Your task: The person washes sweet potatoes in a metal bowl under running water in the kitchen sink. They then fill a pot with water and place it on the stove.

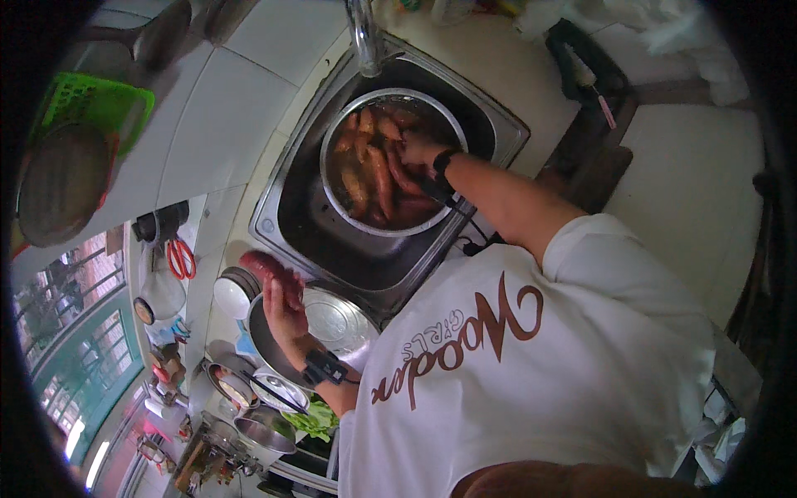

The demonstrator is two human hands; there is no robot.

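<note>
My left hand grips a reddish sweet potato beside the left edge of the sink, above a large metal lid. Wrist-deep in a round metal pot, my right hand is among sweet potatoes lying in brownish water. Its fingers are partly hidden, so whether they hold one is unclear. The pot stands in the stainless steel sink under the tap. Each wrist bears a black strapped device.
White bowls stand left of the sink, near bowls, a steel pan and leafy greens. Red-handled scissors and a green basket are by the wall. A peeler-like tool with a pink handle lies at right.
</note>
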